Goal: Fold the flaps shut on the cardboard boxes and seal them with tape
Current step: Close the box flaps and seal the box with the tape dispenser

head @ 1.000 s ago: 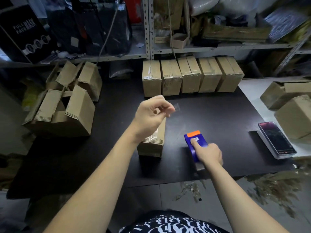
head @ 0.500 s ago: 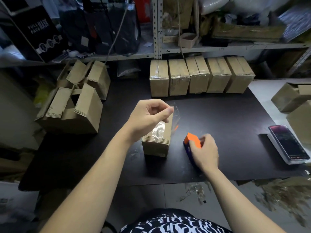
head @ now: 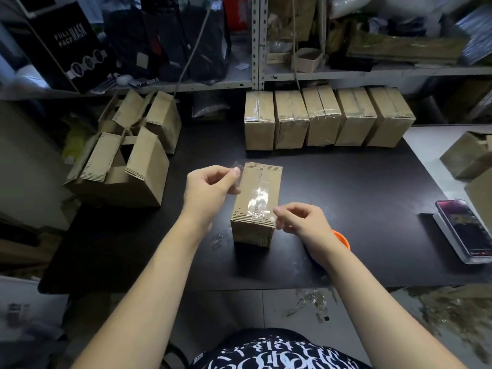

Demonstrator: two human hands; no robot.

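Tape dispenser (head: 342,238) mostly hidden behind right hand (head: 300,222), far-right boxes (head: 464,158) cut off, clear tape (head: 257,201) edges indistinct

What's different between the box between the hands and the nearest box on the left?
The middle box has its flaps folded shut; the left box has flaps standing open. The left hand and right hand pinch clear tape over the middle box; no hand touches the left box. The left box looks larger. Both are brown corrugated cardboard.
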